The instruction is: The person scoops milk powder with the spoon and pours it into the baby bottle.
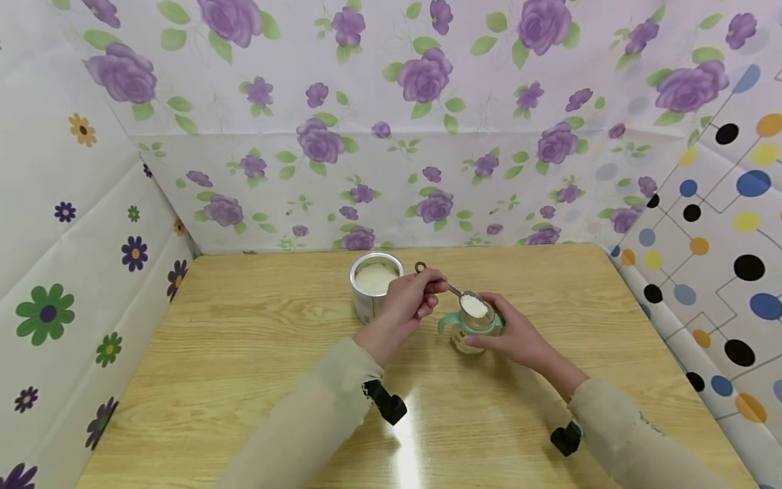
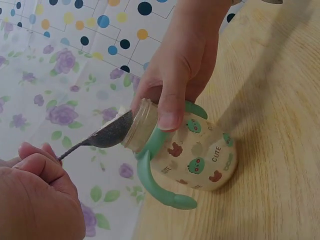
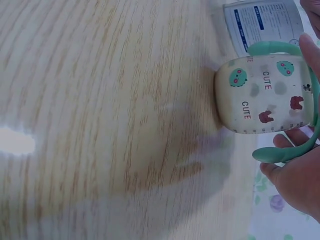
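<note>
My left hand (image 1: 408,304) grips the handle of a metal spoon (image 2: 111,131) heaped with white powder (image 1: 474,305). The spoon's bowl is at the open mouth of a baby bottle (image 2: 200,155) with green side handles and small printed figures. Around the bottle's neck, my right hand (image 1: 519,334) curls its thumb and fingers, and the bottle stands on the table. Just behind the left hand is an open can (image 1: 363,303) with pale powder inside; its printed label (image 3: 265,22) shows in the right wrist view.
A wooden table (image 1: 256,380) lies under everything. Flowered cloth (image 1: 342,170) hangs at the back, and dotted cloth (image 1: 721,272) stands along the right side. Black wrist cameras (image 1: 386,402) are strapped to both sleeves.
</note>
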Demonstrator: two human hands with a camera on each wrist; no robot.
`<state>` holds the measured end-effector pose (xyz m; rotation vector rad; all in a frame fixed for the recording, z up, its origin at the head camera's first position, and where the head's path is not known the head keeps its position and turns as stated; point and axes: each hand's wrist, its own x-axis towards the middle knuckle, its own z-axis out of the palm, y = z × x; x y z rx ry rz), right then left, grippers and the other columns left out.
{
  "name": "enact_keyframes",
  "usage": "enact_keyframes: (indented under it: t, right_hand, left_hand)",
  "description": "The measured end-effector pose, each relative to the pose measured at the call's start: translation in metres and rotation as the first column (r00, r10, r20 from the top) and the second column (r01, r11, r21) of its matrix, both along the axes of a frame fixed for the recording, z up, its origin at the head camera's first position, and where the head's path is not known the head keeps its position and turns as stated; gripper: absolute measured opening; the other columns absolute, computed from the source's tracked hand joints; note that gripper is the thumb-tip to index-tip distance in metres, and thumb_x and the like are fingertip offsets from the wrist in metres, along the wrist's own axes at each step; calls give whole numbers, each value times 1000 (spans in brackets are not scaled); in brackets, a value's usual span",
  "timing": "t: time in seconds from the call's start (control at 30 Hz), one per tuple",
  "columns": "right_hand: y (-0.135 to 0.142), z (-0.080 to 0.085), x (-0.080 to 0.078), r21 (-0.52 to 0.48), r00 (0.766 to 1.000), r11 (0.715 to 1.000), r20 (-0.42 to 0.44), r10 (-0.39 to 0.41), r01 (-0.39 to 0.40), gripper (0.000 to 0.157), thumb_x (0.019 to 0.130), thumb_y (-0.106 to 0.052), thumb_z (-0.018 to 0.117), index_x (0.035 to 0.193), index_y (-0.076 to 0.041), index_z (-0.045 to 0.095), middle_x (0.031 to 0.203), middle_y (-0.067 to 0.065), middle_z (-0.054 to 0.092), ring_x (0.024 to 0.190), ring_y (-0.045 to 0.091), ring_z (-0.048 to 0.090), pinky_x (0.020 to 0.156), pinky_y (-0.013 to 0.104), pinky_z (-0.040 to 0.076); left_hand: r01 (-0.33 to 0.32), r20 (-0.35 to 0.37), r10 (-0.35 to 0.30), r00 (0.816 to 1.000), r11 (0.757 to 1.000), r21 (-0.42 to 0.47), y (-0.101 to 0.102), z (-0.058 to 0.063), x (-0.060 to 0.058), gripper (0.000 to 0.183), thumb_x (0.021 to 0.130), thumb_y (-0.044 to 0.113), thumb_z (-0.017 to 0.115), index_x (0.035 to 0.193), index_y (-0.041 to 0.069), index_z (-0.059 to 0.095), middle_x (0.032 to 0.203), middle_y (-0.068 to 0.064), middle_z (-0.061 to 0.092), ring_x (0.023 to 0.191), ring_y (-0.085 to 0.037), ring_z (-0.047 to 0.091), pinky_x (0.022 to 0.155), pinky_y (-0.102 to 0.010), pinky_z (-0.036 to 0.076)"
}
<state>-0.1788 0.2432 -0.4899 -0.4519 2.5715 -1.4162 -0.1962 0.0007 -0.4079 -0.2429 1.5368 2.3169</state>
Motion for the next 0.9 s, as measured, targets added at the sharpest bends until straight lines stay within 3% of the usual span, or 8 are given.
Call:
enact_keyframes:
  t: [0.33, 0.57, 0.9]
  right_hand:
    - [0, 1, 1, 47, 999, 999, -21, -25, 26, 79, 89, -37, 90, 150, -12, 48, 134, 9, 63, 118, 27, 63, 101, 53, 50]
    - [0, 1, 0, 45, 999, 999, -23, -26, 27, 78, 89, -36, 90, 151, -11, 49, 136, 9, 63, 117, 26, 64, 101, 52, 51]
    - [-2, 3, 3, 23, 1000, 999, -6, -23, 23, 77, 91, -36, 88, 153, -13, 48, 142, 11, 60, 123, 29, 63, 102, 52, 52]
  left_hand:
    - [14, -21, -15, 1000, 999, -44, 8, 0, 6, 21, 103, 14, 66, 109, -5, 74, 73, 4, 71, 51, -2, 49, 42, -13, 32]
    - [15, -61, -21, 998, 994, -106, 15, 2, 9, 13, 100, 16, 70, 99, 4, 76, 72, 3, 71, 49, -4, 49, 43, -15, 33]
    - [-39, -142, 10, 990, 978, -206, 28, -1, 15, 15, 99, 19, 73, 96, 4, 74, 74, -1, 70, 48, -8, 51, 42, -18, 35]
